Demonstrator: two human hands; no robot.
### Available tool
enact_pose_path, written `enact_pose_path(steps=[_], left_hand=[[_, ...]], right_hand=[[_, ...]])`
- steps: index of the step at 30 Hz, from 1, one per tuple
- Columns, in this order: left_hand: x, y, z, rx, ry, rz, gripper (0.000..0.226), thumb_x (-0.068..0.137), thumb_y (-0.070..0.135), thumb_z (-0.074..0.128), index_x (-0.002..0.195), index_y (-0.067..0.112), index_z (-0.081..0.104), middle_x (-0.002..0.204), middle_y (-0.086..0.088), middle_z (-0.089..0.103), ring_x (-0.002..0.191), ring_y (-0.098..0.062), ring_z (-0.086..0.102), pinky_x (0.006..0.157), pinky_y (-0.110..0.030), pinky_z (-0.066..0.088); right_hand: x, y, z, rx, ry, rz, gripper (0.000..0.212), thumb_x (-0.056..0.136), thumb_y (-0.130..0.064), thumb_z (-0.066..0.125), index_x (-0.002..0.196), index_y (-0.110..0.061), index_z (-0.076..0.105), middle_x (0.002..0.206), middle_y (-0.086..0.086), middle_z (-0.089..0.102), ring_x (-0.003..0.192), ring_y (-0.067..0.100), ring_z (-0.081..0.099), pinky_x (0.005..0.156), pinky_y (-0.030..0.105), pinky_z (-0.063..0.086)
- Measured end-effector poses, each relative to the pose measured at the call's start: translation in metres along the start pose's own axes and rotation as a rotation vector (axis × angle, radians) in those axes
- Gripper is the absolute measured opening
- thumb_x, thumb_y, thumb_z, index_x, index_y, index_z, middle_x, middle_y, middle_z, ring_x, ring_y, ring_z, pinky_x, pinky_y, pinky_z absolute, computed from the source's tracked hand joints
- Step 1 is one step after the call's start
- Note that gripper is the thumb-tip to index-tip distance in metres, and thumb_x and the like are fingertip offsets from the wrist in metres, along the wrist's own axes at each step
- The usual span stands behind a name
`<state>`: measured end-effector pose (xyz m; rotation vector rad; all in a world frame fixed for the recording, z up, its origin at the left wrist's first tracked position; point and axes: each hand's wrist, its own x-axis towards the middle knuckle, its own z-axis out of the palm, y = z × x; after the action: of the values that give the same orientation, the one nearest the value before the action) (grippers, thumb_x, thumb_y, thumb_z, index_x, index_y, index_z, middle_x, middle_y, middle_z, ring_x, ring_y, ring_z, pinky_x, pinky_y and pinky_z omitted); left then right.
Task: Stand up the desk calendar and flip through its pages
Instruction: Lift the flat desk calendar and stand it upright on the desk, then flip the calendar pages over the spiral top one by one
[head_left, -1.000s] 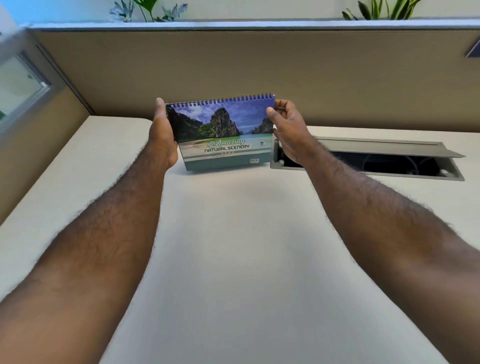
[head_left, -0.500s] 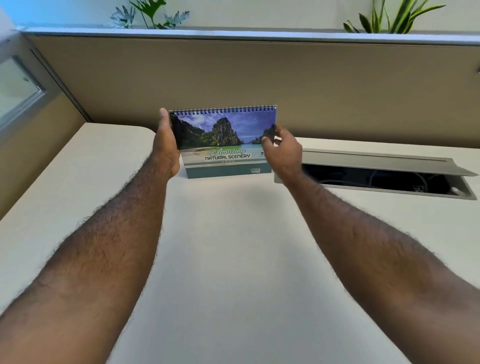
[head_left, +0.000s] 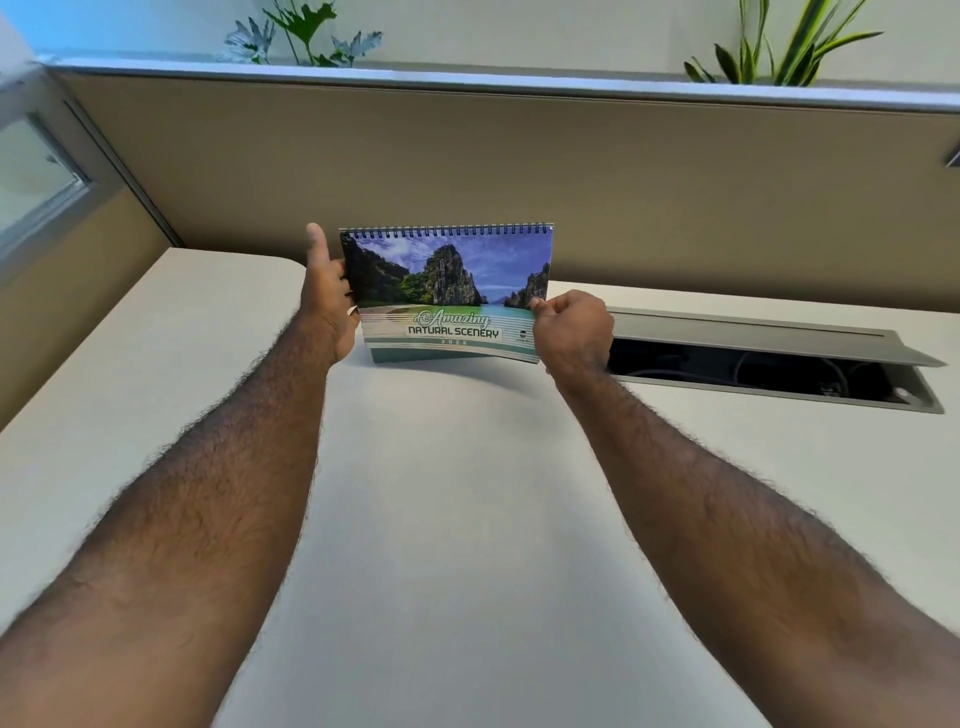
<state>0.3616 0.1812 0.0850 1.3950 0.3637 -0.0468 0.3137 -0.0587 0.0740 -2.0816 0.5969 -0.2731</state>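
Note:
The desk calendar (head_left: 447, 291) stands upright on the cream desk (head_left: 457, 519), spiral binding on top, its cover showing cliffs, sea and the words "Amazing Natural Scenery". My left hand (head_left: 324, 306) steadies its left edge, thumb pointing up. My right hand (head_left: 571, 332) pinches the cover's lower right corner. The cover page is lifted off the teal base, which shows below its bottom edge.
An open cable tray (head_left: 769, 369) with a raised grey lid is sunk into the desk just right of the calendar. A tan partition wall (head_left: 571, 171) runs behind, with plants (head_left: 306, 36) above it. A side partition with a window (head_left: 36, 171) stands at left.
My right hand slid from the calendar's top right corner down to the cover's lower right corner and lifted that page away from the base. The left hand kept its hold.

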Motion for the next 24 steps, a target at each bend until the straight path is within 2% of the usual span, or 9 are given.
enact_pose_path(steps=[2, 4, 7, 11, 15, 18, 21, 23, 24], left_hand=[[0.0, 0.001, -0.003, -0.004, -0.015, -0.025, 0.084, 0.088, 0.078, 0.016, 0.12, 0.017, 0.063, 0.125, -0.006, 0.065, 0.116, -0.021, 0.057, 0.103, -0.041, 0.042], [-0.001, 0.001, -0.004, -0.017, -0.025, -0.036, 0.079, 0.088, 0.078, 0.018, 0.107, 0.019, 0.066, 0.115, -0.004, 0.068, 0.111, -0.02, 0.059, 0.092, -0.038, 0.047], [-0.003, 0.0, -0.003, -0.025, -0.033, -0.04, 0.078, 0.088, 0.078, 0.018, 0.104, 0.019, 0.067, 0.116, -0.005, 0.067, 0.109, -0.019, 0.06, 0.088, -0.037, 0.048], [-0.004, -0.001, -0.003, -0.021, -0.044, -0.033, 0.078, 0.088, 0.078, 0.017, 0.107, 0.019, 0.065, 0.115, -0.004, 0.067, 0.109, -0.019, 0.06, 0.085, -0.035, 0.048], [-0.004, 0.0, -0.004, -0.031, -0.048, -0.035, 0.078, 0.087, 0.079, 0.017, 0.1, 0.022, 0.068, 0.109, -0.003, 0.07, 0.108, -0.019, 0.061, 0.081, -0.034, 0.05], [-0.003, -0.001, -0.006, -0.041, -0.062, -0.045, 0.086, 0.084, 0.082, 0.018, 0.106, 0.02, 0.072, 0.112, -0.007, 0.074, 0.109, -0.024, 0.067, 0.091, -0.038, 0.053], [-0.001, -0.002, -0.008, -0.05, -0.081, -0.054, 0.091, 0.083, 0.084, 0.018, 0.115, 0.017, 0.071, 0.116, -0.009, 0.074, 0.11, -0.026, 0.068, 0.089, -0.039, 0.055], [-0.001, -0.002, -0.01, -0.054, -0.092, -0.06, 0.094, 0.081, 0.085, 0.019, 0.121, 0.015, 0.068, 0.119, -0.009, 0.072, 0.113, -0.027, 0.066, 0.091, -0.041, 0.055], [-0.002, -0.002, -0.012, -0.052, -0.094, -0.06, 0.095, 0.081, 0.085, 0.018, 0.123, 0.015, 0.066, 0.121, -0.01, 0.071, 0.116, -0.027, 0.065, 0.096, -0.043, 0.053]], right_hand=[[0.001, -0.002, -0.004, -0.063, -0.003, -0.022, 0.02, 0.088, -0.035, 0.066, 0.077, -0.019, 0.066, 0.077, 0.004, 0.07, 0.07, 0.03, 0.068, 0.064, 0.037, 0.058], [0.0, -0.004, -0.008, -0.201, 0.033, -0.069, 0.021, 0.089, -0.035, 0.064, 0.08, -0.017, 0.069, 0.073, 0.002, 0.065, 0.072, 0.029, 0.066, 0.06, 0.03, 0.048], [-0.004, -0.008, -0.009, -0.325, 0.054, -0.12, 0.021, 0.09, -0.037, 0.059, 0.089, -0.017, 0.067, 0.083, 0.004, 0.066, 0.074, 0.027, 0.058, 0.061, 0.031, 0.041], [-0.005, -0.012, -0.008, -0.144, -0.064, -0.027, 0.028, 0.087, -0.044, 0.064, 0.085, -0.017, 0.061, 0.086, 0.004, 0.069, 0.075, 0.03, 0.067, 0.067, 0.037, 0.056], [-0.004, -0.014, -0.011, -0.117, -0.049, -0.007, 0.026, 0.086, -0.039, 0.068, 0.078, -0.014, 0.069, 0.08, 0.005, 0.069, 0.077, 0.028, 0.065, 0.063, 0.032, 0.051], [-0.008, -0.019, -0.015, -0.295, -0.013, -0.082, 0.025, 0.088, -0.036, 0.064, 0.077, -0.014, 0.064, 0.08, 0.006, 0.066, 0.072, 0.029, 0.058, 0.058, 0.03, 0.041], [-0.013, -0.024, -0.022, -0.538, 0.05, -0.214, 0.031, 0.088, -0.027, 0.063, 0.064, -0.017, 0.047, 0.062, -0.001, 0.048, 0.064, 0.027, 0.046, 0.053, 0.028, 0.03], [-0.014, -0.028, -0.027, -0.648, 0.041, -0.274, 0.034, 0.087, -0.024, 0.062, 0.062, -0.017, 0.041, 0.058, -0.003, 0.038, 0.066, 0.026, 0.044, 0.054, 0.029, 0.03], [-0.012, -0.031, -0.03, -0.662, 0.021, -0.296, 0.03, 0.088, -0.026, 0.061, 0.064, -0.016, 0.044, 0.059, -0.002, 0.038, 0.068, 0.026, 0.045, 0.057, 0.03, 0.033]])
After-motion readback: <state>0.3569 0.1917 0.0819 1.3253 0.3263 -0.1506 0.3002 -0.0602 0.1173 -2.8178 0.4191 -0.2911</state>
